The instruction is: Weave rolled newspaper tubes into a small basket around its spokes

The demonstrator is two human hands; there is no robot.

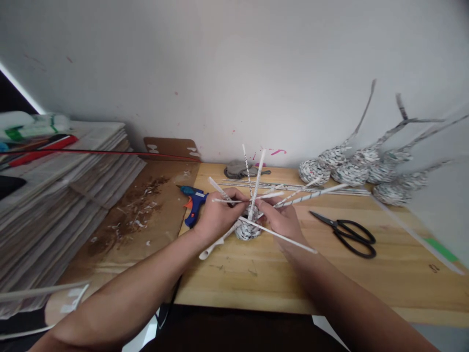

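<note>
A small round weave of rolled newspaper tubes [248,230] sits on the wooden table between my hands, with several long paper tubes sticking out of it in all directions. My left hand [223,208] is closed at its upper left side, thumb and fingers pinching among the tubes. From the right, my right hand [280,217] grips the upper edge with thumb and fingers around the tubes there. One thin white tube [282,235] slants down to the right across my right wrist. The exact tubes under my fingertips are partly hidden.
Black-handled scissors [350,234] lie to the right. A blue glue gun [195,205] is at the left beside a stack of newspapers [95,181]. Several finished woven gourd shapes [351,168] stand at the back right. Loose paper tubes [337,190] and a grey cloth [238,169] lie near the wall.
</note>
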